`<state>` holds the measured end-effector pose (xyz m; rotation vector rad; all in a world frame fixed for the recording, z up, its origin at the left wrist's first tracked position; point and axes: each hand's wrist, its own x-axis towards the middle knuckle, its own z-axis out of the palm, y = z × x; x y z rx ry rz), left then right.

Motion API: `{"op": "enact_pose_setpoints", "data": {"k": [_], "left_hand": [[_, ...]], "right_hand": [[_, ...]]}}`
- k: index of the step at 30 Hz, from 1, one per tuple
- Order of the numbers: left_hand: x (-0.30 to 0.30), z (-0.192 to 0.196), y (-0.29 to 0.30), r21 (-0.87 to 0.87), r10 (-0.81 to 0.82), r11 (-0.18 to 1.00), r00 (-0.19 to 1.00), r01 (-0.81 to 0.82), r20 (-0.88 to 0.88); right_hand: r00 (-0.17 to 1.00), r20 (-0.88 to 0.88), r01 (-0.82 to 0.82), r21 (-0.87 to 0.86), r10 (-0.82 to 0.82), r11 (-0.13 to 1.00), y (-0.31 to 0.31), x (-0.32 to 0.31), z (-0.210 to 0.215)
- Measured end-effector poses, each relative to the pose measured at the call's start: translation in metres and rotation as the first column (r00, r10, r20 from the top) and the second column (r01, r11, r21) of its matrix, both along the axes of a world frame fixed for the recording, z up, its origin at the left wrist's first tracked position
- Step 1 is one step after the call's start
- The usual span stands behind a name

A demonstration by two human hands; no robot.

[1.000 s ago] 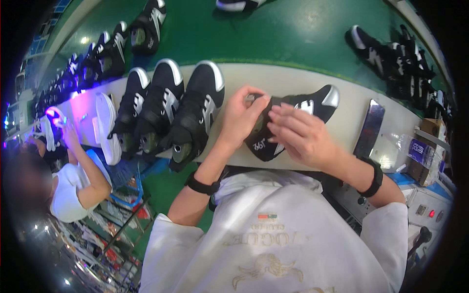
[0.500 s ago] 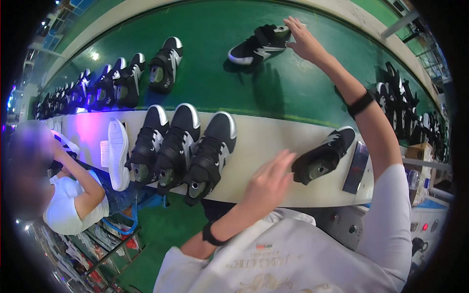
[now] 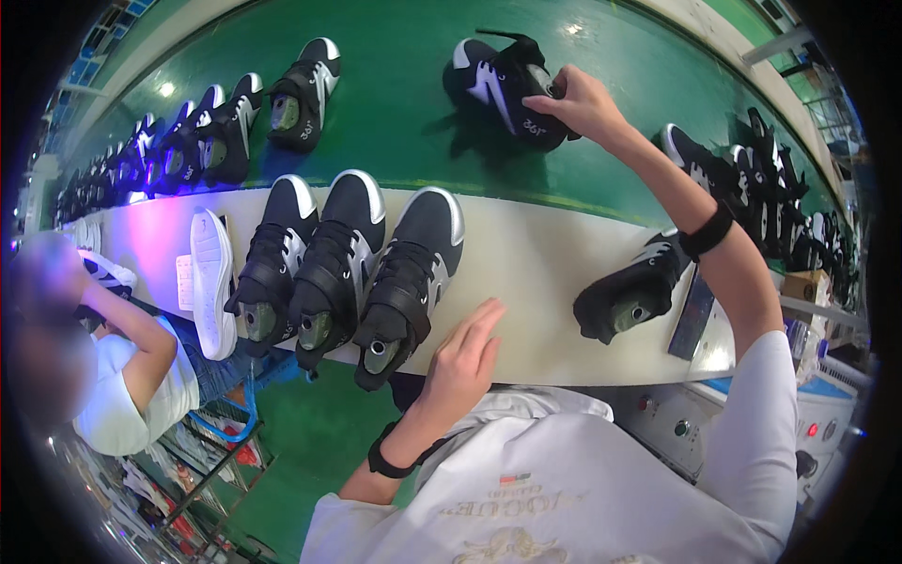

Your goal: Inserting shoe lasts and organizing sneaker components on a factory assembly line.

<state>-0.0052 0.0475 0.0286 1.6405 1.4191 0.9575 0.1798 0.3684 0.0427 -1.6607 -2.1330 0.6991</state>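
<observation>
Right hand [image 3: 581, 101] reaches to upper centre of frame, fingers curled on the heel end of a black-and-white sneaker [image 3: 503, 83] that sits on the green belt [image 3: 395, 141]; grip closed around its back edge. Left hand [image 3: 465, 357] lower centre, flat and open, fingers stretched, palm resting on the cream worktop [image 3: 536, 273] edge, holding nothing. Just left of it, touching or nearly so, a row of three black sneakers [image 3: 343, 273] with white toe caps, toes pointing up-frame, side by side. Left of those a white sole [image 3: 211, 282] lying on the worktop. Right of centre, one more black shoe [image 3: 631, 291] on the worktop beside a dark flat bar [image 3: 693, 315]. Black wristbands on both wrists. Upper left: more black shoes lined on the belt, one single shoe [image 3: 303, 94] nearer centre. Right edge: a cluster of black shoes [image 3: 752, 179]. Lower left: another person in a white shirt [image 3: 132, 395], seated, face blurred.
</observation>
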Motion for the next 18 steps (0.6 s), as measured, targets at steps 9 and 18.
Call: {"op": "enact_pose_setpoints", "data": {"k": [9, 18], "left_hand": [[0.013, 0.034, 0.017, 0.056, 0.051, 0.997, 0.998, -0.053, 0.042], [-0.007, 0.054, 0.001, -0.427, -0.062, 0.900, 0.995, 0.089, 0.077]], "right_hand": [[0.959, -0.278, -0.148, -0.334, 0.053, 0.931, -0.223, 0.001, 0.084], [0.749, -0.663, -0.018, -0.018, 0.001, 1.000, -0.264, -0.005, 0.037]]}}
